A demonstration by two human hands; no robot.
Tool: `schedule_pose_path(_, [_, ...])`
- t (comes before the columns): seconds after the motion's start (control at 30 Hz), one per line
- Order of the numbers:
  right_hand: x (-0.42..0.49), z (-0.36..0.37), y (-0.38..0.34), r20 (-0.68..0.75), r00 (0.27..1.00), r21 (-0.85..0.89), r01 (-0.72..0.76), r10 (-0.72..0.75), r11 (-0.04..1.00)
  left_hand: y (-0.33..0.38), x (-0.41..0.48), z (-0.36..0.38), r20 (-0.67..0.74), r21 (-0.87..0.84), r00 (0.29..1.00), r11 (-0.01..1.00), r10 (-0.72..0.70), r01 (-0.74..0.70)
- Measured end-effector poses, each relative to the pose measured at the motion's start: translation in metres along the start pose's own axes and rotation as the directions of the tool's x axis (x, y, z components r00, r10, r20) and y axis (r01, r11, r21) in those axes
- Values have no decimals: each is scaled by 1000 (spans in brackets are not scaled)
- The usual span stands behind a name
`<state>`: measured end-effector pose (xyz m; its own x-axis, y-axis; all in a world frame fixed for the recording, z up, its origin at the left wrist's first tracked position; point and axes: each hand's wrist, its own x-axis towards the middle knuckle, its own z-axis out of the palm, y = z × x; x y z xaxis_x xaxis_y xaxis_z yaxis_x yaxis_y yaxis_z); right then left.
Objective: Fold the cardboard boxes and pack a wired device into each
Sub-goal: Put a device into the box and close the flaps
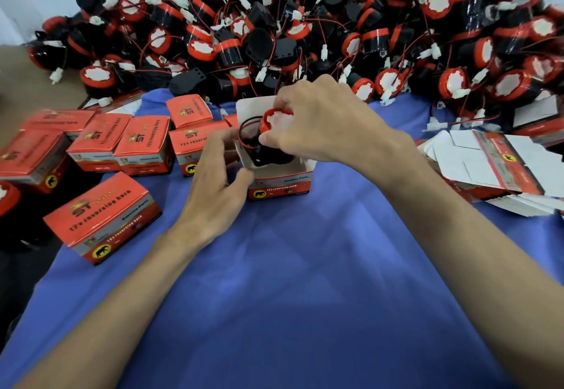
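My right grip (317,123) is closed on the wired device (271,117), fingertips pinching its red rim. The black body is already partly down inside the open box (280,185), which stands on the blue cloth (305,282) covering the counter. My left grip (213,181) holds the box by its left wall, thumb at the front corner and fingers curled near the side flap.

The wire loop (246,136) worries me most. It arcs up and out over the left edge, just beside my left fingers. If I push the device down without tucking it in, I expect the loop to get trapped under a flap or stop the lid (250,108) from seating.

The device also looks tilted, so its black bracket could snag on the cardboard wall and buckle it. The box looks light, and pressing off-centre could tip it or slide it on the cloth if my left grip loosens.

The heap of loose devices (305,22) sits close behind the box, and a stray lead from it could get dragged in. Closed boxes (102,217) lie to the left and flat blanks (494,163) to the right, both apart from the work.
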<state>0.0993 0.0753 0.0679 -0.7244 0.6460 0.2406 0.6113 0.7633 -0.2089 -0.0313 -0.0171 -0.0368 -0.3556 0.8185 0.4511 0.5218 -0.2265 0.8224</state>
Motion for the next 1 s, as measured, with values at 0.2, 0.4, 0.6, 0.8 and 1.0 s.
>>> schedule_pose_path(0.2, [-12, 16, -18, -149, 987, -283, 14, -58, 959, 1, -2, 0, -46, 12, 999, 1000, 8, -7])
schedule_pose_path(0.4, [-12, 30, -19, -67, 994, -281, 62, -84, 958, 6, -4, -1, 24, 23, 999, 999, 23, -24])
schedule_pose_path(0.6, [-12, 33, -17, 84, 995, -278, 69, -47, 958, 4, -4, 3, 58, 107, 996, 991, 70, -76])
schedule_pose_path(0.8, [-10, 25, -17, 153, 982, -202, 142, -112, 969, 2, -6, 4, 62, 99, 995, 992, 72, -78])
schedule_pose_path(1.0, [-12, 20, -14, 189, 971, -204, 188, -149, 961, 0, -4, 3, 59, 117, 993, 988, 99, -105])
